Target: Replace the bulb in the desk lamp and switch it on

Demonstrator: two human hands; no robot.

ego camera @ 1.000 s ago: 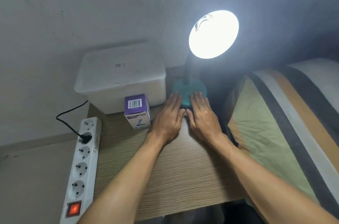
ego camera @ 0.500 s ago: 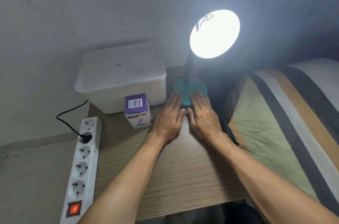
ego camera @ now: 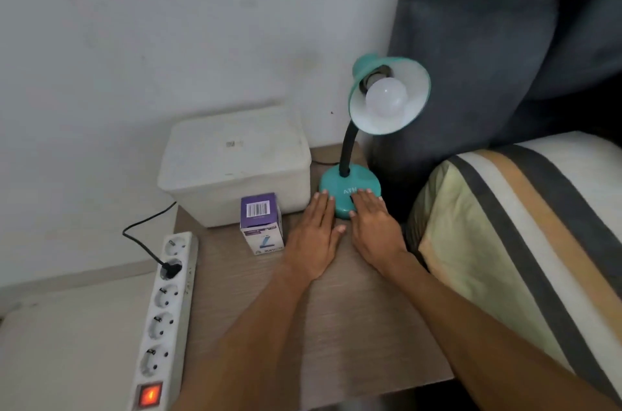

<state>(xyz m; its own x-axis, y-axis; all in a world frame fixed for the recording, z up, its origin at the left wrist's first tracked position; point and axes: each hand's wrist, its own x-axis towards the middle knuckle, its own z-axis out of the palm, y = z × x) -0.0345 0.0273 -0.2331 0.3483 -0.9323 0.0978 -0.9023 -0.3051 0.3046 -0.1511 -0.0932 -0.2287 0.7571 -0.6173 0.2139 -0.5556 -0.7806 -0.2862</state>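
A teal desk lamp stands at the back of the wooden table, its round base (ego camera: 350, 186) holding a black gooseneck. The shade (ego camera: 390, 97) faces me with a white bulb (ego camera: 386, 98) screwed in and unlit. My left hand (ego camera: 314, 239) lies flat on the table, fingertips at the left edge of the base. My right hand (ego camera: 373, 225) lies flat too, its fingers resting on the front of the base and covering the switch area. A purple and white bulb box (ego camera: 261, 223) stands left of my left hand.
A white lidded plastic bin (ego camera: 235, 164) sits behind the box. A white power strip (ego camera: 166, 316) with a lit red switch runs along the table's left edge, one black plug in it. A striped bed (ego camera: 525, 242) and dark headboard (ego camera: 505, 40) lie on the right.
The lamp was lit in both earlier frames and is now off, so the room looks brighter. Both hands stay flat at the base, almost unmoved.
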